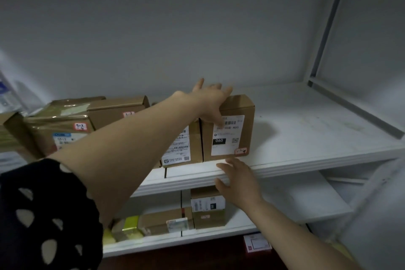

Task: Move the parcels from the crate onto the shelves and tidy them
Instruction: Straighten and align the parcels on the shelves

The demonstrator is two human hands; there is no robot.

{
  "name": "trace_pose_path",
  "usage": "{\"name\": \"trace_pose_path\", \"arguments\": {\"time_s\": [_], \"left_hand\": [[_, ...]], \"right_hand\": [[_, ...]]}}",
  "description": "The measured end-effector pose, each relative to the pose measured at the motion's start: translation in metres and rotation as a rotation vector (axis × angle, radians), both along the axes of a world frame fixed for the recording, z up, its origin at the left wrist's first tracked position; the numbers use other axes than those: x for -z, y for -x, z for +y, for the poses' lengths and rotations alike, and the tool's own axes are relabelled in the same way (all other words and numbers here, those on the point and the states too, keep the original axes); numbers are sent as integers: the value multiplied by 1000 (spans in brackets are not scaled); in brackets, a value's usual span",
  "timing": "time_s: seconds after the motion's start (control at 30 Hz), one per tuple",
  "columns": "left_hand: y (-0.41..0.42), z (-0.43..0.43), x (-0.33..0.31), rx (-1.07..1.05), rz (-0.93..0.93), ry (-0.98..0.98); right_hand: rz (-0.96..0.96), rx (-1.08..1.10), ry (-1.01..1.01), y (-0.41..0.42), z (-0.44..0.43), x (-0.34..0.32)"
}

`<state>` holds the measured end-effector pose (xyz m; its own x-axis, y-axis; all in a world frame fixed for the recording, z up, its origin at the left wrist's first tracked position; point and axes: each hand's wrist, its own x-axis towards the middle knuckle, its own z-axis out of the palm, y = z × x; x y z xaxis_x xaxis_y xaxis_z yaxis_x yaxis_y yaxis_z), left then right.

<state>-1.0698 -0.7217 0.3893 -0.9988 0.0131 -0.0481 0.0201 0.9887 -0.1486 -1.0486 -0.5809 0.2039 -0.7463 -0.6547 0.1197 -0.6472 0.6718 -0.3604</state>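
Note:
A brown cardboard parcel [237,106] with a white label marked 060 stands upright on the white middle shelf [306,129], at the right end of a row of parcels. My left hand [210,98] lies over its top left corner, fingers stretched across the top and thumb pressed on the front label. My right hand [238,182] is just below the parcel at the shelf's front edge, fingers relaxed and holding nothing. A second labelled parcel [182,147] stands touching the first on its left. No crate is in view.
More taped brown parcels [59,125] fill the left of the middle shelf. The lower shelf [285,199] carries several small boxes [208,206] at its left. A pink and white packet [256,244] lies on the dark floor. A grey upright [328,19] bounds the right.

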Motion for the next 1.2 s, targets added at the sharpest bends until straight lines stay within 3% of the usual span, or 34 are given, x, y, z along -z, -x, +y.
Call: {"name": "trace_pose_path", "arguments": {"time_s": [0.3,0.37,0.5,0.57,0.7,0.8,0.87,1.0,1.2], "left_hand": [[-107,-7,44,336,621,-213],[-135,-14,70,374,651,-304],[-192,-27,154,284,509,-448],[-217,-28,199,85,434,-547],[-239,-25,283,-659,302,-1005],[-229,-28,322,-1283,300,-1763],[-218,-33,344,-1526,361,-2168],[-200,-49,389,-1631,511,-2363],[-167,-69,429,-1627,682,-2661]], "right_hand": [[-24,144,244,-58,4,11],[-92,193,260,-75,2,20],[-288,285,302,-102,-8,57],[-498,379,407,-109,-14,80],[-1126,708,753,-113,-27,114],[-1426,867,988,-102,-35,147],[-1530,913,1066,-93,-39,171],[-1664,955,1171,-79,-54,215],[-1690,1013,1320,-54,-70,267]]}}
